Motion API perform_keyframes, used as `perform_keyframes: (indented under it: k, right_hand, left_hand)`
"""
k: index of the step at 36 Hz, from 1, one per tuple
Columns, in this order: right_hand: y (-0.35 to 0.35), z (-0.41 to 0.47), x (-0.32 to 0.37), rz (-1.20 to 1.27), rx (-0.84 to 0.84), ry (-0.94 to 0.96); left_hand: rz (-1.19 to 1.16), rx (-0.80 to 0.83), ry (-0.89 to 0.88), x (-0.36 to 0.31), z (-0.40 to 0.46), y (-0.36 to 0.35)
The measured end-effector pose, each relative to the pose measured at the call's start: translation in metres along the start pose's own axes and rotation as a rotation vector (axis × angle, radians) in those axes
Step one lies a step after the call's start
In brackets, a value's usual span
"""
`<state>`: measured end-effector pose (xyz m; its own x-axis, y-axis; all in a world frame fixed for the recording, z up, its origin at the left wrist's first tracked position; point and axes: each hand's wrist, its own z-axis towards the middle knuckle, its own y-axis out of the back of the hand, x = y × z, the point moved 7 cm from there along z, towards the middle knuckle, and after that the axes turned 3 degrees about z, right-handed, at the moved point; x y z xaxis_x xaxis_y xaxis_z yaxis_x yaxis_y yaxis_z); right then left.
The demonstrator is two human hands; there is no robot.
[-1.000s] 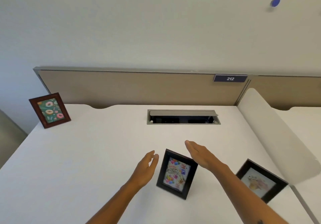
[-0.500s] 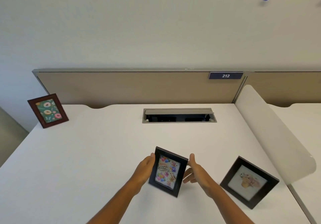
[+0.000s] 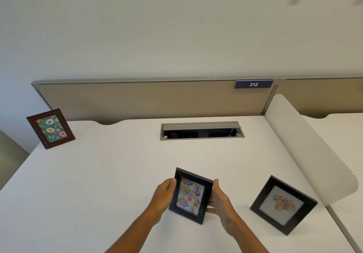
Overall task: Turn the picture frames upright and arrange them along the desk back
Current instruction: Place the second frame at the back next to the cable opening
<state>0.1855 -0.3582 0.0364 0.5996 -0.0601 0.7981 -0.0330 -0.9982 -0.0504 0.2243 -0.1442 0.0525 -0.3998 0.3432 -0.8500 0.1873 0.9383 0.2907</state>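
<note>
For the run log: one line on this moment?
birthday frame | held by left hand, right hand | donut frame upright, back-left | flower frame front-right

Both bare forearms reach up from the bottom edge, converging toward the middle. Left hand (image 3: 164, 194) is curled, palm facing right, fingers pressed against the left side of what it grips. Right hand (image 3: 219, 198) mirrors it, thumb up at the top corner, fingers tucked behind. Wrists straight, arms angled inward.

Birthday frame (image 3: 190, 195) at desk (image 3: 110, 174) front, between donut frame (image 3: 50, 128) back-left and flower frame (image 3: 283, 205) right.
</note>
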Motion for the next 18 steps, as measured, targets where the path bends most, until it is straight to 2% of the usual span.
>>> perform_keyframes:
  k: [9,18]
  right_hand:
    - [-0.016,-0.006,0.006,0.026,-0.014,0.013]
    - [-0.061,0.007,0.027,-0.01,0.03,0.03]
  left_hand:
    - [-0.02,-0.005,-0.055,0.007,-0.004,0.019]
    - [-0.072,-0.061,-0.055,0.005,-0.008,0.07]
